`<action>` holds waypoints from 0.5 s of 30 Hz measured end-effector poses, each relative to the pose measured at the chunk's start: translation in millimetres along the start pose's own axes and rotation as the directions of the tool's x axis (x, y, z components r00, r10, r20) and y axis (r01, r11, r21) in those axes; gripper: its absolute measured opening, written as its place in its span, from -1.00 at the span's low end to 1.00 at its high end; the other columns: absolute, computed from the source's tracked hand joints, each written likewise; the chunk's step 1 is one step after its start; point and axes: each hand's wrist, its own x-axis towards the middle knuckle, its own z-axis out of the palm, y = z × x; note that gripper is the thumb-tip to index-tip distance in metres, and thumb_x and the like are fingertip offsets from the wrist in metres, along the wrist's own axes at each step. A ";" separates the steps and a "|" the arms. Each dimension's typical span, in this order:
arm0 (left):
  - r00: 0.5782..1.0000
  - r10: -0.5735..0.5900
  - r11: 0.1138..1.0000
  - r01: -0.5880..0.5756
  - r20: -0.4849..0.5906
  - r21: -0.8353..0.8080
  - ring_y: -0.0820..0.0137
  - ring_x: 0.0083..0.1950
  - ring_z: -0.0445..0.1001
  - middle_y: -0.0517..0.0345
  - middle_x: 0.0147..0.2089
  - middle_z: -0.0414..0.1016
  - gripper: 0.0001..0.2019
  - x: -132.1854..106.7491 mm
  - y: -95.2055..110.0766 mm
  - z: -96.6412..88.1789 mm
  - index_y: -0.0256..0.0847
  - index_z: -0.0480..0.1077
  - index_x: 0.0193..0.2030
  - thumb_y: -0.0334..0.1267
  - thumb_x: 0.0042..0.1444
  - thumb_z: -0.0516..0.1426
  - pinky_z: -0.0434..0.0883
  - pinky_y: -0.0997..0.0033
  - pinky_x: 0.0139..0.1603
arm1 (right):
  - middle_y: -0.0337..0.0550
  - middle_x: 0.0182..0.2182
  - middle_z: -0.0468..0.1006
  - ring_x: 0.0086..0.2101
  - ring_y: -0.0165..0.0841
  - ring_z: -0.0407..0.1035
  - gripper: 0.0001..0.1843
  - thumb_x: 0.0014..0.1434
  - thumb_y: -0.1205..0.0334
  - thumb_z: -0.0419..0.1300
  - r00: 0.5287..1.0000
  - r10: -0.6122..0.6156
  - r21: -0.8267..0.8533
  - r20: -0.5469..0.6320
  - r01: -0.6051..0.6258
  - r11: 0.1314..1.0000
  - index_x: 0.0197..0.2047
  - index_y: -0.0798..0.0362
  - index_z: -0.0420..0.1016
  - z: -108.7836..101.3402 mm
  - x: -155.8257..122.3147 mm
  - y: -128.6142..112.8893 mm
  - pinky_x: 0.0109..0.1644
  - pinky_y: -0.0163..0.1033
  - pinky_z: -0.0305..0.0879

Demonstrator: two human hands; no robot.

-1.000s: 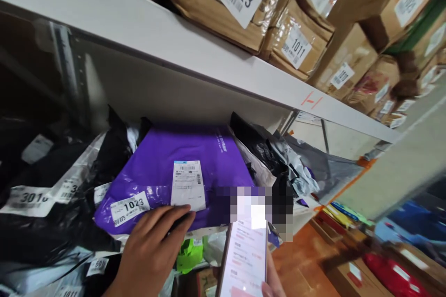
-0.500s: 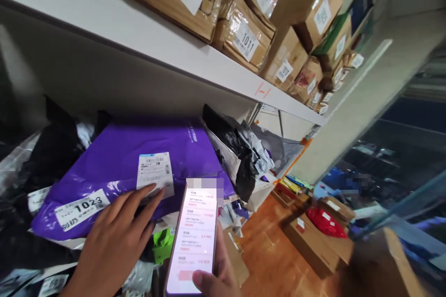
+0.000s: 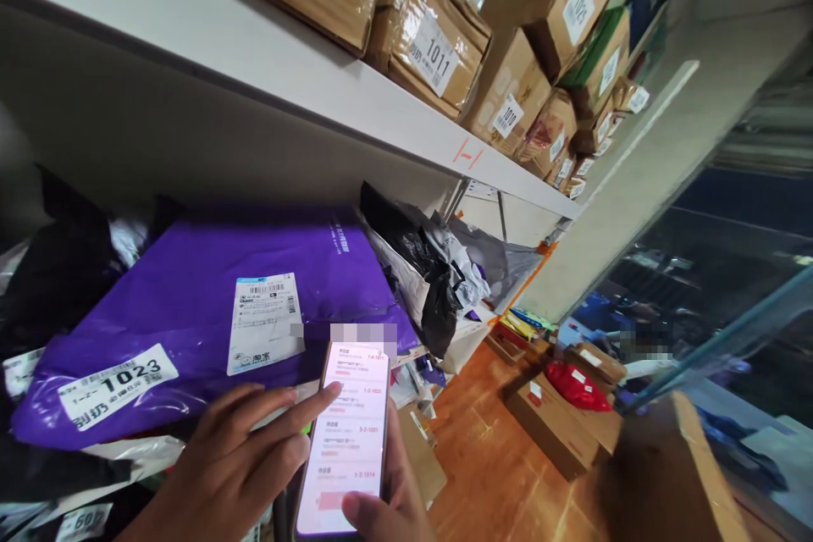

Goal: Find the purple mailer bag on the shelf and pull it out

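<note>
My right hand grips a smartphone from its right side, thumb over the lower part of the lit screen. On the screen is a list with red numbers. My left hand holds nothing. Its index finger reaches to the upper left of the screen, and the other fingers are loosely bent. Behind both hands lies a large purple mailer bag on the shelf. It bears a shipping label and a white sticker reading 1023.
Above runs a white shelf board with labelled cardboard boxes, among them box 1011. Black and grey plastic parcels lie right of the purple bag. On the orange-brown floor stand a carton and a red parcel.
My left hand has moved off the purple bag's label to the right, its index finger now at the phone screen. The phone stays in my right hand. The view has shifted slightly.
</note>
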 end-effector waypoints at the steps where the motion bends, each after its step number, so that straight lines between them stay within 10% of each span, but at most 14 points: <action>1: 1.000 -0.005 1.000 0.005 -0.002 -0.007 0.42 0.03 0.37 0.44 0.07 0.56 -0.80 0.6 0.5 0.6 -0.13 0.32 -0.35 -0.39 0.31 0.02 0.20 0.28 0.17 | -0.03 -0.02 0.59 -0.05 -0.10 0.49 0.05 -0.25 0.07 0.47 1.000 0.002 -0.001 0.005 -0.002 1.000 0.28 -0.02 0.10 -0.8 0.0 0.1 0.02 -0.06 0.37; 9: 0.993 -0.057 0.983 0.074 -0.104 0.167 0.17 0.00 0.39 0.03 0.00 0.48 -0.88 -15.3 -4.6 -5.7 -0.17 0.35 -0.26 -0.47 0.16 0.18 0.30 0.13 -0.02 | -0.08 -0.13 0.64 -0.20 -0.10 0.55 0.10 -0.26 0.05 0.47 0.999 0.043 -0.008 -0.016 -0.043 0.999 0.30 -0.05 0.05 -4.8 -2.9 3.5 -0.18 -0.08 0.45; 15: 0.982 -0.169 0.959 0.184 -0.089 0.215 0.31 -0.06 0.43 0.12 -0.16 0.49 -0.91 -10.4 -7.2 -11.2 -0.20 0.38 -0.28 -0.46 0.20 0.15 0.31 0.24 0.00 | -0.10 -0.20 0.68 -0.27 -0.01 0.58 0.02 -0.24 -0.08 0.48 0.997 -0.018 -0.030 -0.074 0.016 0.999 0.25 -0.15 0.15 -16.6 -7.1 6.9 -0.26 0.02 0.51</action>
